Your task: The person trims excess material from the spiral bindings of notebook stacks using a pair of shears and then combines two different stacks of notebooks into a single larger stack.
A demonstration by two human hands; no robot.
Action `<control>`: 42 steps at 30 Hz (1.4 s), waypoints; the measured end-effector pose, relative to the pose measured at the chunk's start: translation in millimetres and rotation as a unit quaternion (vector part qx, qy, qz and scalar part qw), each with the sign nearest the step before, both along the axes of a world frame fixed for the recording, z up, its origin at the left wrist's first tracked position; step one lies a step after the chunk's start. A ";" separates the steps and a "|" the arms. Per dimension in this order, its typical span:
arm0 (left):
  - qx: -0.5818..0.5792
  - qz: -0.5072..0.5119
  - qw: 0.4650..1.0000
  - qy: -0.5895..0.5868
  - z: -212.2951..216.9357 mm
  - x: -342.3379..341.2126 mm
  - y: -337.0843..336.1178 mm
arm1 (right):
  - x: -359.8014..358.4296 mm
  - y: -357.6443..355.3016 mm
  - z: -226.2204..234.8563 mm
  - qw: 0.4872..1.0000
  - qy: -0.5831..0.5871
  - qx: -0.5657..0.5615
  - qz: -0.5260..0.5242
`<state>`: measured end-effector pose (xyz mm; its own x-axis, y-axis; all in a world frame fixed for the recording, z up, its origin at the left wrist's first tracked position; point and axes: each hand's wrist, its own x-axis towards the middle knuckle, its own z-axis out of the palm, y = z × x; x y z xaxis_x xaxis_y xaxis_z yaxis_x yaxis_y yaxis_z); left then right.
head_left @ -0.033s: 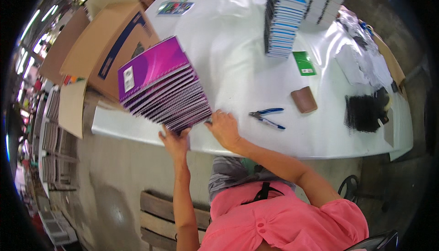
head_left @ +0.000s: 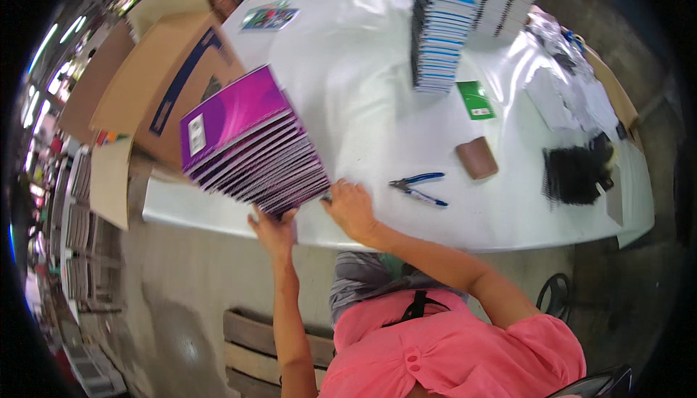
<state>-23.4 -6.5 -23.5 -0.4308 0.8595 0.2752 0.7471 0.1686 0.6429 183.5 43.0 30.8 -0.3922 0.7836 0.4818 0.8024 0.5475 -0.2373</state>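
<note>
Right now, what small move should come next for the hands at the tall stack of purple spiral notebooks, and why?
Perhaps slide the bare right hand slightly up the purple notebook stack: both this hand and the left hand sit at its base, near the edge of the white table, leaving its top unsteadied.

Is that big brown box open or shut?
Open: the big brown box has its flaps folded outward instead of closed over its opening.

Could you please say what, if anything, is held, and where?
Left hand at the near bottom edge of the purple notebook stack, right hand at its lower right corner; whether it is gripped cannot be told.
</note>
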 end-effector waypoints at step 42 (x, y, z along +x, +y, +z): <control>0.061 0.025 0.996 -0.057 43.6 47.2 16.1 | 187.6 25.1 62.9 0.954 -0.251 -0.136 0.089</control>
<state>23.8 9.6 20.1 -0.5061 0.7993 0.3242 0.6612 0.1181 0.7409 371.1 68.1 93.7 -0.6582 0.7527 -0.0137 0.7528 0.6582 -0.0002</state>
